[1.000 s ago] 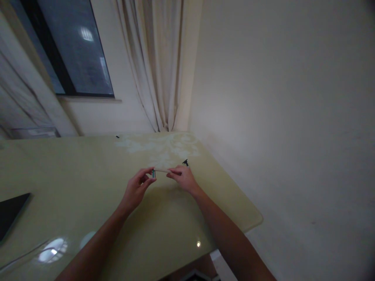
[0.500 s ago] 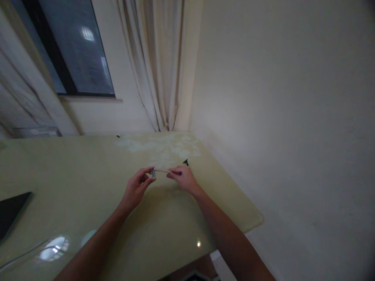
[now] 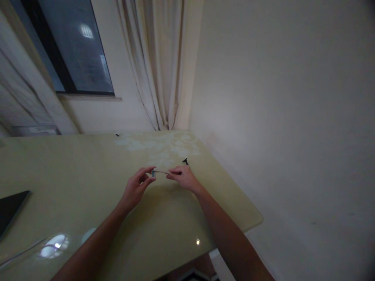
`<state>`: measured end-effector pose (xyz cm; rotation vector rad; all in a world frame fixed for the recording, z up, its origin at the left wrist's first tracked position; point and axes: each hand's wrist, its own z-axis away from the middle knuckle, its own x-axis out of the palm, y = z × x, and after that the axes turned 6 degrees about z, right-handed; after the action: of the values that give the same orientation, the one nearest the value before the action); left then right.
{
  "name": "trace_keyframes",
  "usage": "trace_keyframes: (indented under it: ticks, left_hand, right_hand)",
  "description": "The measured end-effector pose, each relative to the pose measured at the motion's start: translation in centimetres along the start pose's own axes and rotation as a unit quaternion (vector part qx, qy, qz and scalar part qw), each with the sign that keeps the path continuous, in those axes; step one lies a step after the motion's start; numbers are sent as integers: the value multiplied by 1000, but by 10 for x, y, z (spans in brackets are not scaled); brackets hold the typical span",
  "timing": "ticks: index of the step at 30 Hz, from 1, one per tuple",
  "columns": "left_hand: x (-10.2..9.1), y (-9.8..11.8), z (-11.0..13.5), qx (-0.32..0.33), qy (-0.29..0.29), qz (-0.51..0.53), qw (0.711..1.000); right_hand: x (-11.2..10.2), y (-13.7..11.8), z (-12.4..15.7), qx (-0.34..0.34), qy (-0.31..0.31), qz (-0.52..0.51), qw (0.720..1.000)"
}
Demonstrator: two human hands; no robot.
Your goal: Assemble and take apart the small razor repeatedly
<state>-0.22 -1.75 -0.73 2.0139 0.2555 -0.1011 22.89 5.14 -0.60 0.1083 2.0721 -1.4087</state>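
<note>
Left hand (image 3: 138,185): pinches teal piece (image 3: 153,173) at pale stick (image 3: 161,171)'s left end
Right hand (image 3: 185,178): pinches stick's right end
Change: barely any within a second; work seems unadvanced

And here we have a dark window (image 3: 79,50) up on the left, a long curtain (image 3: 165,58) falling in folds beside it, a second curtain (image 3: 26,82) further left, and a pale wall (image 3: 278,97) filling our right! Low left on the shiny table (image 3: 73,175), we spot a black panel (image 3: 11,208) and a cable (image 3: 22,254).
</note>
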Motion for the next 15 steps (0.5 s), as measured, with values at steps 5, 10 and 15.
trace_keyframes:
  ticks: [5, 10, 15]
  left_hand:
    - [0, 0, 0, 5, 3, -2, 1000]
    - [1, 0, 1, 7, -4, -1, 1000]
    - [2, 5, 0, 4, -5, -8, 1000]
  right_hand:
    - [1, -2, 1, 8, -1, 5, 1000]
    - [0, -4, 2, 7, -21, -16, 1000]
    - [-2, -1, 2, 15, -51, -45, 998]
